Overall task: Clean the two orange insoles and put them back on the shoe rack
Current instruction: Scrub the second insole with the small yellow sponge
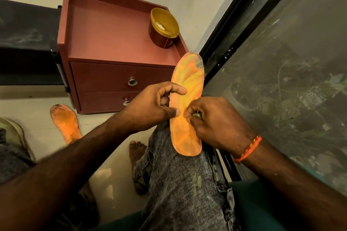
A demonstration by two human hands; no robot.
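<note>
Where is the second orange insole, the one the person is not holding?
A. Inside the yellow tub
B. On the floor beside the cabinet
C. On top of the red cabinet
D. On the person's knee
B: the second insole lies flat on the pale floor, left of the red cabinet, while the left hand and right hand hold the other insole over the knee.

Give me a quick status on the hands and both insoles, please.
Left hand holds insole on the knee; right hand pinches something small against it. Second insole on the floor. Nothing in the way.
</note>
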